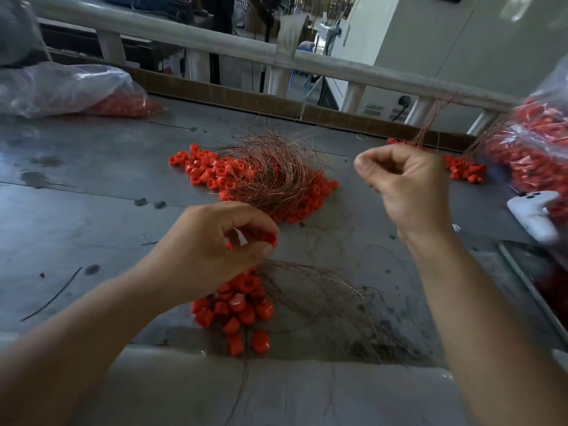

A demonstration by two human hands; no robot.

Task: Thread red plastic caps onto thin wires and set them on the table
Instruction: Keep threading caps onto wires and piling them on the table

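Left hand (215, 244) hovers low with fingertips pinched; right hand (405, 182) is raised, fingers curled.

no text, brand or number can be read. the small pale labels (372, 107) on the grey cabinet (445, 41) just behind the white railing (184, 38), beside a dark socket (405, 100), are too blurred to make out.

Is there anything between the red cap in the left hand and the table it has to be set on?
Yes. Right below the left hand and its red cap lies a pile of caps with loose wires. The table shows bare metal further left.
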